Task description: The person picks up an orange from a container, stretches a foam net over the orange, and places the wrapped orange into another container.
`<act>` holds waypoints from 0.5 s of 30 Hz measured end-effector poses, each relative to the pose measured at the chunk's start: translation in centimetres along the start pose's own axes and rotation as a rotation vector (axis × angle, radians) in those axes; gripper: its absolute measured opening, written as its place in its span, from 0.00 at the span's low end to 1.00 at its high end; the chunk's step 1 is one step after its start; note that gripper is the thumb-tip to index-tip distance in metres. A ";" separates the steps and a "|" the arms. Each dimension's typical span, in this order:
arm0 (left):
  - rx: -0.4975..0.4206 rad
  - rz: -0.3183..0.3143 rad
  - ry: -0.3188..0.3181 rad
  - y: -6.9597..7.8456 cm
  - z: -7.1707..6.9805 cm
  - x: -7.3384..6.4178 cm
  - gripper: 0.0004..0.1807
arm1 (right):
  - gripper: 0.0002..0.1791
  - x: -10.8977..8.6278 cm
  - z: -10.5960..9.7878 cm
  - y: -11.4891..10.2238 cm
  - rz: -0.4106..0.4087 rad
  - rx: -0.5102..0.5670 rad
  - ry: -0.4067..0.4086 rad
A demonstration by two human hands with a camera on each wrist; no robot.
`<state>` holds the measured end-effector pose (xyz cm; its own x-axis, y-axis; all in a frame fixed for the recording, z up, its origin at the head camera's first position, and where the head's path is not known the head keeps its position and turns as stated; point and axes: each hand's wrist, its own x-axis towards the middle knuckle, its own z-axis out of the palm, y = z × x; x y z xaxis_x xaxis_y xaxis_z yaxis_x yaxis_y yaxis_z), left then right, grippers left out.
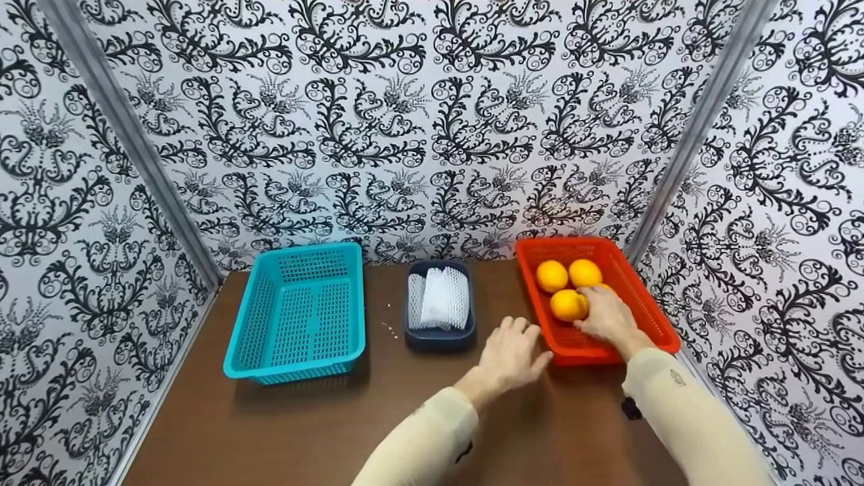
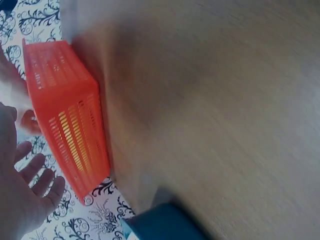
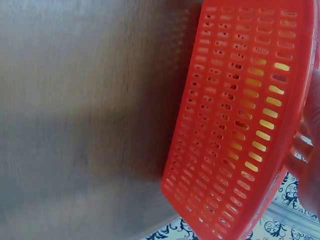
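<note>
In the red basket (image 1: 574, 357) at frame right, the front orange (image 1: 567, 306) lies just left of the right hand (image 1: 609, 317), whose hold I cannot tell; the farther left hand (image 1: 507, 352) spreads loosely, empty.

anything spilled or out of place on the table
Yes: small pale specks lie scattered on the brown table between the turquoise basket and navy tub. They look like stray debris, too small to identify.

The person's left forearm (image 1: 422, 439) angles forward and rightward, the left hand (image 1: 511, 352) back upward, its fingers loosely bent, thumb apart. The right forearm (image 1: 688, 418) slants forward and leftward; the right hand (image 1: 611, 316) reaches farther, fingers and thumb pointing leftward.
</note>
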<state>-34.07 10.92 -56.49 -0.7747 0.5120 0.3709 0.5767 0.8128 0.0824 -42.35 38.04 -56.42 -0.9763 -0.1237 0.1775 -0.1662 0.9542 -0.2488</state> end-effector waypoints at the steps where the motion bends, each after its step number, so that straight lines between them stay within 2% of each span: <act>1: -0.007 0.006 -0.003 0.1 0.2 0.1 0.23 | 0.43 0.3 0.0 0.0 -0.004 -0.005 -0.011; 6: -0.021 0.038 0.008 0.7 1.0 0.5 0.21 | 0.45 1.3 0.0 -0.3 -0.058 -0.039 -0.029; 10: 0.006 0.099 0.079 1.2 1.7 0.7 0.18 | 0.45 1.9 0.2 -0.3 -0.129 -0.094 -0.010; 15: 0.071 0.200 0.155 1.8 2.7 1.4 0.14 | 0.47 2.6 0.7 -0.3 -0.121 -0.106 -0.056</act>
<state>-34.79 13.85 -58.28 -0.5949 0.6203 0.5111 0.6908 0.7197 -0.0695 -44.90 37.22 -56.59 -0.9567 -0.2518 0.1462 -0.2705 0.9544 -0.1265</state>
